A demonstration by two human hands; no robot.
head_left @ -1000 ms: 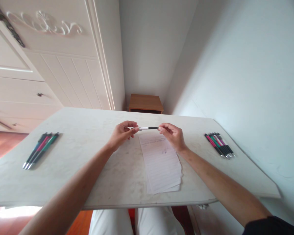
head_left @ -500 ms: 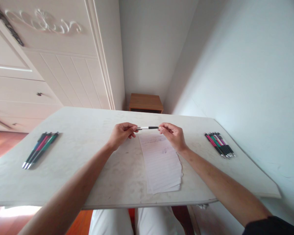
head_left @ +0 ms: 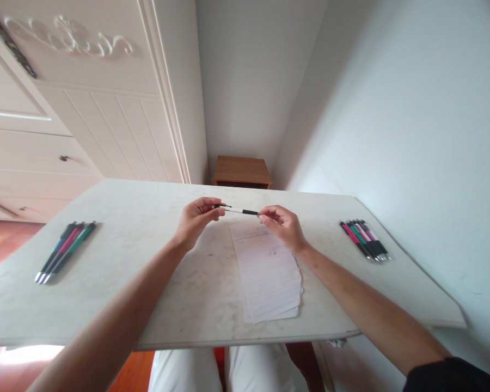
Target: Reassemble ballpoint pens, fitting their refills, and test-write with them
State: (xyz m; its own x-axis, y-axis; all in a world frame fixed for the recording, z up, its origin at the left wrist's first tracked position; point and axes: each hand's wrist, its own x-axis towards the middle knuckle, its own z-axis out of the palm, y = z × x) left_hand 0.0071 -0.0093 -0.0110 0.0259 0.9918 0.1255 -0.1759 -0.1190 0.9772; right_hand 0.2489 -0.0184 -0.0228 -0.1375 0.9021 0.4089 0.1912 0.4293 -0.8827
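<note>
A white pen (head_left: 236,210) with a black grip and black clip is held level between my two hands, above the far end of some lined paper (head_left: 269,277). Its clip end is pinched between the thumb and fingers of my left hand (head_left: 198,218). At the other end, the fingertips of my right hand (head_left: 283,226) close on the tip beside the black grip. Handwriting shows on the upper part of the paper, which lies flat on the table.
On the white table (head_left: 179,310), a few colored pens (head_left: 65,251) lie together at the left. Several more pens (head_left: 364,240) lie side by side at the right. Beyond the far edge stands a small wooden cabinet (head_left: 243,170); a wall rises at the right.
The pen has tilted slightly, its clip end now higher, and shifted a little left. My left hand has rotated and its fingers have loosened, exposing more of the clip.
</note>
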